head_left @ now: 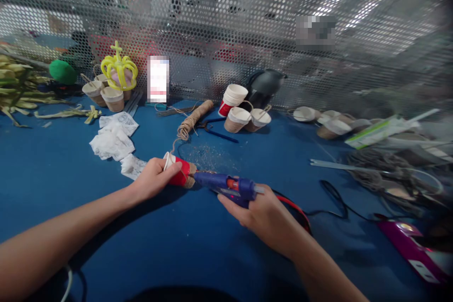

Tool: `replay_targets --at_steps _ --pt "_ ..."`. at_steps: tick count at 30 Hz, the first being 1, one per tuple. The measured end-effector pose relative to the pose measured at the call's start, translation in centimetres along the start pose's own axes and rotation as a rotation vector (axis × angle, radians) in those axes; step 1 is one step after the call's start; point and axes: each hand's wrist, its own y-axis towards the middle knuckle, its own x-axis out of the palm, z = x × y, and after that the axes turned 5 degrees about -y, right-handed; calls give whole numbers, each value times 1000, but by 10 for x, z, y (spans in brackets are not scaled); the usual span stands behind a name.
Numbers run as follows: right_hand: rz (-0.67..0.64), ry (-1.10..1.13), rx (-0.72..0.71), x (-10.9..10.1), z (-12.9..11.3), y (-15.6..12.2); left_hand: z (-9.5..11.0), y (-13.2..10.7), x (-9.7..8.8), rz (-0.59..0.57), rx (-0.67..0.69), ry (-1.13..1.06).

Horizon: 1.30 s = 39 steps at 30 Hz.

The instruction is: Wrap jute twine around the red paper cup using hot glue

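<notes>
My left hand [154,180] is closed round a red paper cup [178,174] lying on its side on the blue table, its base end partly wrapped in jute twine. My right hand [262,214] grips a blue hot glue gun [226,185], its nozzle touching the twine-wrapped end of the cup. A strand of twine runs from the cup up to a twine spool [193,120] lying behind it.
Stacked and twine-covered paper cups [238,109] stand at the back by the perforated metal screen [247,33]. A yellow crown ornament [119,71] sits on cups at back left, crumpled white tissues [112,141] to the left. Cables [332,198] and clutter crowd the right.
</notes>
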Motion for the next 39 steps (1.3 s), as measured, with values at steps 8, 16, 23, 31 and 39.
replay_targets --at_steps 8,16,23,31,39 --pt "13 43 14 0 -3 -2 0 1 0 -15 -9 -22" --pt "31 13 16 1 -2 1 -4 0 1 27 1 46" --pt "40 24 58 3 -1 3 -2 -3 2 13 30 71" --pt "53 35 44 1 1 9 -7 -3 2 -1 107 97" --pt "67 -31 59 1 -2 6 -7 -3 1 -5 141 108"
